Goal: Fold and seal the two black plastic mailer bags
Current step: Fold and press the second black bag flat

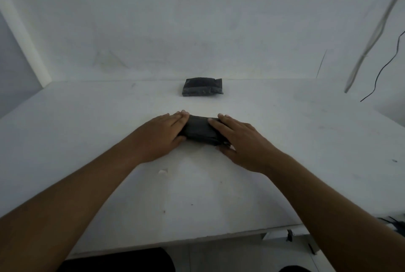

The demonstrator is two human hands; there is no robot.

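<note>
While the left hand (166, 133) and right hand (236, 140) press straight fingers on the near mailer bag (200, 129) (likely bedding its seal), the far mailer bag (202, 87) lies folded, well apart on the table (87, 129).

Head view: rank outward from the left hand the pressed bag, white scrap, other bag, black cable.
1. pressed bag, touching the left hand.
2. white scrap, toward the person.
3. other bag, by the wall.
4. black cable, far right.
</note>
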